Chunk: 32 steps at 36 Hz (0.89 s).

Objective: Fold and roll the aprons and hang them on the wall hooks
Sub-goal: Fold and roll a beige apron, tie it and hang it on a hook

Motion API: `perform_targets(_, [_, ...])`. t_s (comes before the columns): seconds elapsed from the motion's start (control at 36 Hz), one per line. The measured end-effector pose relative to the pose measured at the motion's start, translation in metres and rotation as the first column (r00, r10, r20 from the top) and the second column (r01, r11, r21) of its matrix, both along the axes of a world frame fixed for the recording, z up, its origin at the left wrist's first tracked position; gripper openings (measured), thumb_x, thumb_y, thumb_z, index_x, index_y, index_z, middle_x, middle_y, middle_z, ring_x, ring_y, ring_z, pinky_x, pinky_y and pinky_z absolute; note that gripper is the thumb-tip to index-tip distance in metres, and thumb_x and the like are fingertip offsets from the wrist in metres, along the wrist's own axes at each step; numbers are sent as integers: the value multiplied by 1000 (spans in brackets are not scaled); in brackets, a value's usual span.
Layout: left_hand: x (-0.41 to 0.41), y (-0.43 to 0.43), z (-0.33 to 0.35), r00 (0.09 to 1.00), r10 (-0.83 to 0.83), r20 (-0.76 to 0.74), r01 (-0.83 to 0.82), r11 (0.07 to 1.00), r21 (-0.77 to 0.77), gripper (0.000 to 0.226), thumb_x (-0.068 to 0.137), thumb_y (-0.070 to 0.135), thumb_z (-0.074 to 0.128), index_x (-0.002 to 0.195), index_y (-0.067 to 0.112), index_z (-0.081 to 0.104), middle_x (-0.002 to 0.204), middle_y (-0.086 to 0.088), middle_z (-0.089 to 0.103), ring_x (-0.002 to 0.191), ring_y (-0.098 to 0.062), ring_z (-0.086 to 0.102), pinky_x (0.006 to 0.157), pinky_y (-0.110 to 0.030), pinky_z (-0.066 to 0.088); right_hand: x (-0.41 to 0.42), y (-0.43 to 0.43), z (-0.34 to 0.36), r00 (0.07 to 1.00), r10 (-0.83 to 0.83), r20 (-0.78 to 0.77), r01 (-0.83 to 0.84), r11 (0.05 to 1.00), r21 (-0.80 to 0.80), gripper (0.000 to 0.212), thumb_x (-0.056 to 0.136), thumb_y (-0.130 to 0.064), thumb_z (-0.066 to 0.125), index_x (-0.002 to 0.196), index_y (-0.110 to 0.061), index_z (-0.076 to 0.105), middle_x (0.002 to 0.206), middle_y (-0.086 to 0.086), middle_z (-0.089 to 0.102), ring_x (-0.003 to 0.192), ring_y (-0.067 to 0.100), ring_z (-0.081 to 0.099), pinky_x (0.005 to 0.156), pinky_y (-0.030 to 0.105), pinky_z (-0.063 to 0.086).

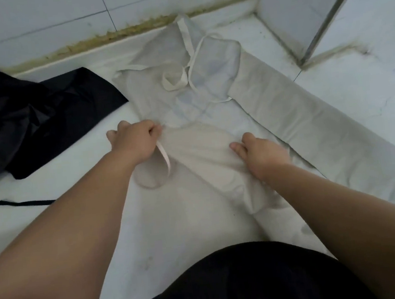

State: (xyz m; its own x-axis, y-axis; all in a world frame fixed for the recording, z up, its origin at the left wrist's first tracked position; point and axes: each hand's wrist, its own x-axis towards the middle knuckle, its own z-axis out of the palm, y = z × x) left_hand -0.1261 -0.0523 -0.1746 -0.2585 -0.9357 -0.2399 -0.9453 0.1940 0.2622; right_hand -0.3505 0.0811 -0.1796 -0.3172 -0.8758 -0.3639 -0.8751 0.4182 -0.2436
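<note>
A pale beige apron (206,148) lies spread on the white counter (53,211), its bib and tangled ties (184,73) toward the wall. My left hand (133,141) grips the apron's left edge with curled fingers, and a loose tie loop (162,167) trails just below it. My right hand (262,155) rests on the cloth near its right fold, fingers bent into the fabric. A second apron, black (32,121), lies crumpled at the left. No wall hooks are in view.
A long folded strip of beige cloth (309,119) runs diagonally along the right. White tiled wall (58,13) with a stained joint stands behind. A metal-edged corner post (323,16) rises at the back right. A black strap (16,203) trails at the left.
</note>
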Motion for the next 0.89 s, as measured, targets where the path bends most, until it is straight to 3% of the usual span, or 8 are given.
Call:
perform_targets(0.14, [-7, -16, -4, 957, -137, 257, 181, 971, -158, 43, 103, 45, 21, 101, 27, 59, 84, 3, 56, 103, -25, 39, 83, -40, 22, 0, -13, -4, 1000, 17, -25, -18, 999, -34, 42, 98, -56, 25, 89, -16, 35, 105, 14, 62, 100, 34, 57, 70, 37, 35])
perform_targets(0.31, [-14, -29, -10, 966, -56, 251, 124, 957, -262, 42, 102, 45, 24, 98, 26, 62, 98, -6, 63, 105, -32, 39, 87, -44, 25, -10, -29, -2, 983, -74, 169, 84, 995, -48, 43, 93, -57, 40, 84, -17, 51, 88, 4, 61, 89, 27, 56, 72, 33, 41])
perform_targets(0.44, [-18, -46, -2, 980, 187, -60, -195, 968, -161, 43, 101, 47, 29, 111, 19, 60, 110, -10, 58, 116, -34, 36, 93, -45, 27, -15, -43, -4, 981, -22, 192, 21, 1000, 6, 32, 97, -41, 40, 73, -21, 44, 83, 0, 55, 85, 23, 52, 68, 29, 36])
perform_targets(0.53, [-18, -47, -5, 880, 338, -335, -330, 940, 83, 41, 99, 48, 28, 117, 27, 57, 108, 0, 54, 122, -28, 35, 99, -40, 29, -14, -50, -7, 988, -35, 147, 29, 999, 46, 31, 97, -36, 35, 71, -21, 39, 88, 3, 55, 85, 24, 50, 69, 30, 37])
perform_targets(0.58, [-12, -41, -5, 771, 436, -463, -377, 900, 219, 36, 87, 49, 30, 109, 46, 59, 122, 6, 54, 121, -23, 41, 106, -38, 32, -14, -57, -6, 988, -51, 144, 37, 995, 93, 21, 93, -30, 35, 80, -17, 44, 93, 6, 56, 88, 26, 51, 71, 30, 38])
perform_targets(0.69, [5, -37, -15, 782, 419, -461, -318, 905, 282, 26, 73, 37, 47, 82, 57, 60, 117, 10, 61, 111, -17, 55, 102, -37, 43, -8, -75, 3, 979, -68, 191, 41, 989, 142, 40, 89, -45, 40, 98, -10, 56, 102, 12, 56, 97, 30, 53, 77, 29, 36])
perform_targets(0.81, [4, -32, -5, 829, 299, -472, -159, 936, 314, 36, 83, 3, 49, 93, 33, 66, 109, 2, 66, 105, -16, 59, 93, -28, 46, 10, -97, 10, 968, 2, 252, -19, 998, 67, 53, 85, -59, 53, 61, -13, 40, 69, 4, 46, 68, 23, 49, 58, 29, 34])
perform_targets(0.89, [4, -32, -4, 855, 204, -477, -66, 955, 290, 36, 88, -6, 46, 100, 22, 66, 109, -1, 66, 103, -14, 60, 87, -19, 42, 23, -107, 12, 949, 41, 311, -56, 998, 40, 52, 88, -50, 57, 59, -11, 37, 62, 1, 40, 61, 19, 43, 50, 24, 28])
